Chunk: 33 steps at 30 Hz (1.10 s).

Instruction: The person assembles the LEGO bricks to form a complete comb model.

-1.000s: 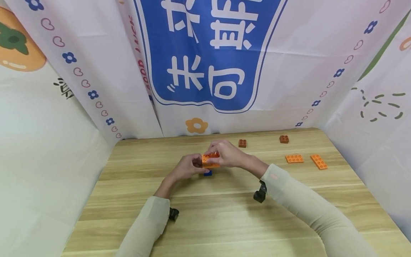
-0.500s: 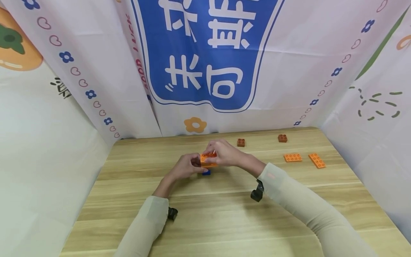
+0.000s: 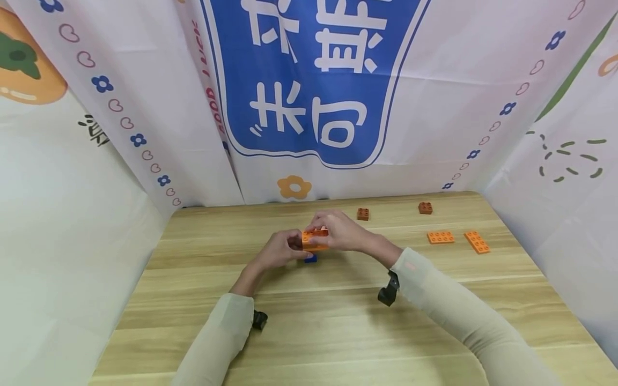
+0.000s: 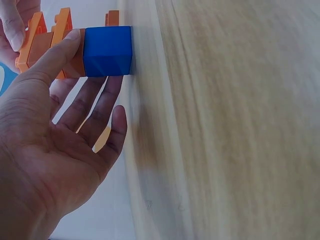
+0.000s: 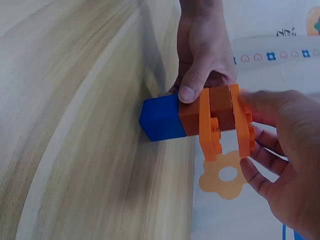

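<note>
At the far middle of the wooden table (image 3: 318,327), a brick stack (image 5: 204,125) sits roughly upright between two hands. Bottom to top: blue block (image 5: 162,119), lower brown block (image 5: 190,120), lower orange plate (image 5: 205,142), upper brown block (image 5: 220,106), upper orange plate (image 5: 242,135). Both plates overhang to the right. Can't tell from here whether the blue block touches the table.

Left hand (image 3: 277,252): pinching the stack low, thumb on the near side by the lower brown block, other fingers behind. Right hand (image 3: 339,231): holding the upper orange plate, thumb near, fingertips on the far side. Can't tell if that plate is fully seated.

Off to the right, loose: two brown bricks, one nearer the stack (image 3: 363,214), one farther right (image 3: 425,208); on the near side of those, two orange plates, one lying crosswise (image 3: 440,237), one angled (image 3: 477,242).

Handling, my guess: light, stiff plastic, smooth-faced but not very slippery, hard to break. Weak spots are the joints, and the overhang could lever a plate loose. Best hold: low on blue and lower brown, pressing plates above the brown, not out at the overhang.
</note>
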Each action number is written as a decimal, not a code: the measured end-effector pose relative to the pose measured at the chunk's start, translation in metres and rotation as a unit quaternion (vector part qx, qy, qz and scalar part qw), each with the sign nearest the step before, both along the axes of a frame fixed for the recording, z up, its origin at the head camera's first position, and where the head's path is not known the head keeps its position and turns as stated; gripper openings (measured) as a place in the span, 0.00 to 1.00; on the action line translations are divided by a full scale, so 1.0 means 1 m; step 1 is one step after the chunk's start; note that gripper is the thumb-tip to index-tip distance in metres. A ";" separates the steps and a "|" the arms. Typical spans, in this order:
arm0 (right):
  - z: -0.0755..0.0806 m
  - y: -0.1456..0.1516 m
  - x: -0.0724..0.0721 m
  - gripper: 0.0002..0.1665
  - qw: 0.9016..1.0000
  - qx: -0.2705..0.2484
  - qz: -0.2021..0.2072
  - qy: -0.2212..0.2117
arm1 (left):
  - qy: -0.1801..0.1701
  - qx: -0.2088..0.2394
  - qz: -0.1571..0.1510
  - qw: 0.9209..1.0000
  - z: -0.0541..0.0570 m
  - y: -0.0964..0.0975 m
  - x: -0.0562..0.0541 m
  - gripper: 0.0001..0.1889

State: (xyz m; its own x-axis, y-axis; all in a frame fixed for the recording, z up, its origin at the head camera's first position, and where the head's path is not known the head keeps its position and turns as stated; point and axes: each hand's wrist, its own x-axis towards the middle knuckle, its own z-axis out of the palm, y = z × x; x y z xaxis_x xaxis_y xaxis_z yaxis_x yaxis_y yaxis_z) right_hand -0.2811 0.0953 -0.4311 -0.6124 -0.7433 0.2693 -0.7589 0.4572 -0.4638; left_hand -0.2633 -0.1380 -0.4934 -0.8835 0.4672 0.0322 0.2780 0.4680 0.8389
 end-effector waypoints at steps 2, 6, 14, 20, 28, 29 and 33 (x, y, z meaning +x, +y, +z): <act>0.000 0.004 -0.001 0.15 1.000 -0.009 0.000 -0.009 | 0.000 -0.002 -0.001 1.000 0.000 0.000 0.000 0.13; 0.003 0.014 -0.004 0.19 0.999 -0.032 -0.022 -0.038 | -0.001 0.000 -0.003 1.000 0.000 0.000 -0.001 0.13; 0.001 0.035 -0.017 0.21 0.994 -0.061 -0.072 -0.063 | 0.001 0.004 0.003 1.000 0.001 -0.001 0.000 0.14; -0.008 0.049 -0.027 0.21 0.993 -0.064 -0.079 -0.062 | -0.003 0.002 0.008 1.000 -0.002 -0.001 -0.001 0.14; -0.019 0.068 -0.038 0.22 0.994 -0.040 -0.092 -0.051 | -0.008 0.001 0.006 1.000 -0.003 -0.002 -0.001 0.15; -0.020 0.071 -0.039 0.22 0.994 -0.037 -0.093 -0.053 | -0.009 0.001 0.006 1.000 -0.003 -0.002 -0.001 0.15; -0.026 0.080 -0.044 0.24 0.993 -0.026 -0.094 -0.060 | -0.012 -0.001 0.007 1.000 -0.003 -0.002 0.000 0.15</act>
State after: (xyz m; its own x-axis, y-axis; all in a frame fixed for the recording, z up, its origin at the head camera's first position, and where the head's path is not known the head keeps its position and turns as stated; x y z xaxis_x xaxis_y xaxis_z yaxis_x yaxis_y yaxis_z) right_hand -0.3252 0.1753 -0.4573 -0.7687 -0.6000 0.2217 -0.6008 0.5586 -0.5718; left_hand -0.2638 -0.1397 -0.4967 -0.8904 0.4550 0.0100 0.2517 0.4740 0.8438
